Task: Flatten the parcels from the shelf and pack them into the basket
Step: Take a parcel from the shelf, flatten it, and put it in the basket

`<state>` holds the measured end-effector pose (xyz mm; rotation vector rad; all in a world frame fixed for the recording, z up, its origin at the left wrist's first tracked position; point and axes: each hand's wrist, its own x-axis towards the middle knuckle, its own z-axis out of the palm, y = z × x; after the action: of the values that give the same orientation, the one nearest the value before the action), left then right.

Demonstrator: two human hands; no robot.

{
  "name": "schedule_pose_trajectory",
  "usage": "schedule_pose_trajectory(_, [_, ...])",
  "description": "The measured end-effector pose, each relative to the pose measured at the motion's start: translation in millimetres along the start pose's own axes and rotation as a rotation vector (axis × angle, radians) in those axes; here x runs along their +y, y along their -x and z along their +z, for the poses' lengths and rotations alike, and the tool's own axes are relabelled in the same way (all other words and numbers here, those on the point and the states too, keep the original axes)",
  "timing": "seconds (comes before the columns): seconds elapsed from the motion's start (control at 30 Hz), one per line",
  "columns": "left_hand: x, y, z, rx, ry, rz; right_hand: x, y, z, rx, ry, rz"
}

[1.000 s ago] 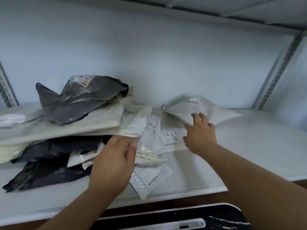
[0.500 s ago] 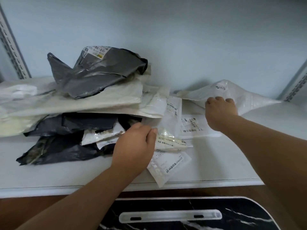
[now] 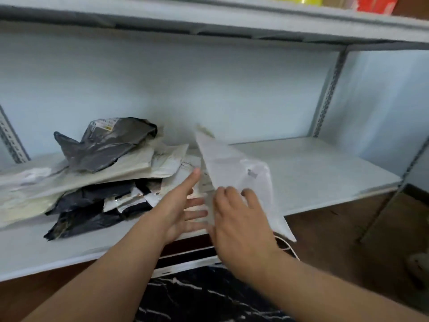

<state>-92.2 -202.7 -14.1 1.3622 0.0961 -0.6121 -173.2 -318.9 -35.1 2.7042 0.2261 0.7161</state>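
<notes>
Step in hand: taking one parcel off the shelf, by my reading, with flattening about to begin and no packing started.
Right hand (image 3: pixel 239 219): fingers curled over the near edge of a white plastic parcel (image 3: pixel 234 168), gripping it; how the thumb lies is hidden behind the bag.
White plastic parcel: lifted and tilted, one corner pointing up and away from the right hand, another corner hanging low to that hand's right, past the front lip of the shelf (image 3: pixel 313 168). It looks slack and a little puffed, with a small dark mark on its face.
Left hand (image 3: pixel 183 210): spread wide, fingers straight, palm turned toward the parcel, holding nothing. Its fingertips lie just beside the parcel's near edge; whether they touch is unclear.
Parcel pile (image 3: pixel 92 182): beyond and to the left of the left hand, a heap of grey, black and cream mailer bags, the top grey one crumpled with a label showing.
Basket: not plainly identifiable; a dark marbled surface (image 3: pixel 209 296) with a white strip sits below both wrists, nature uncertain.
Next move: likely bring the open left palm onto the bag, press the air out against the right hand's hold, then lower it toward the basket. Thin film may slip or refill with air.
</notes>
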Motion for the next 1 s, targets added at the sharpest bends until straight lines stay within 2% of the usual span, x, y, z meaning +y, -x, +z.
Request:
schedule_pose_trajectory(0.07, [-16.5, 20.1, 7.7, -0.005, -0.063, -0.015, -43.8, 46.2, -7.8, -0.103, -0.093, -0.060])
schedule_pose_trajectory(0.17, [-56.7, 42.4, -1.0, 0.207, -0.267, 0.024, -79.5, 91.8, -18.6, -0.179, -0.315, -0.147])
schedule_pose_trajectory(0.27, [-92.1, 74.1, -26.2, 0.201, -0.414, 0.061, -73.7, 114.1, -21.2, 0.001, -0.474, -0.279])
schedule_pose_trajectory(0.3, [-105.3, 85.0, -36.4, 0.197, -0.446, 0.061, -70.3, 120.7, -17.0, 0.101, -0.548, -0.205])
schedule_pose_trajectory(0.37, [-132.2, 101.0, -60.6, 0.198, -0.446, 0.029, -61.6, 130.8, -6.0, 0.219, -0.691, 0.126])
schedule_pose_trajectory(0.4, [-148.1, 107.9, -74.2, 0.215, -0.434, 0.003, -58.2, 135.7, -0.1, 0.188, -0.712, 0.292])
schedule_pose_trajectory(0.47, [-182.7, 115.7, -104.8, 0.293, -0.434, -0.065, -58.2, 143.5, 15.3, -0.039, -0.659, 0.491])
schedule_pose_trajectory(0.53, [-213.7, 122.8, -134.5, 0.398, -0.444, -0.102, -63.8, 156.6, 27.8, -0.351, -0.643, 0.543])
schedule_pose_trajectory(0.6, [-231.8, 128.5, -148.5, 0.577, -0.426, -0.151, -77.5, 169.7, 38.3, -0.554, -0.669, 0.474])
schedule_pose_trajectory(0.7, [-233.2, 136.1, -152.8, 0.760, -0.509, -0.260, -104.2, 174.9, 44.8, -0.638, -0.624, 0.365])
schedule_pose_trajectory(0.8, [-217.0, 123.3, -153.2, 0.920, -0.561, -0.183, -118.0, 155.6, 51.4, -0.586, -0.523, 0.310])
schedule_pose_trajectory(0.87, [-208.2, 106.7, -142.7, 0.873, -0.722, -0.051, -125.4, 135.8, 55.0, -0.539, -0.536, 0.256])
schedule_pose_trajectory(0.93, [-202.9, 89.2, -122.5, 0.696, -0.891, 0.042, -134.6, 116.2, 58.0, -0.504, -0.594, 0.198])
schedule_pose_trajectory(1.0, [-204.1, 77.5, -106.8, 0.546, -0.989, 0.026, -142.9, 101.0, 62.2, -0.503, -0.674, 0.157])
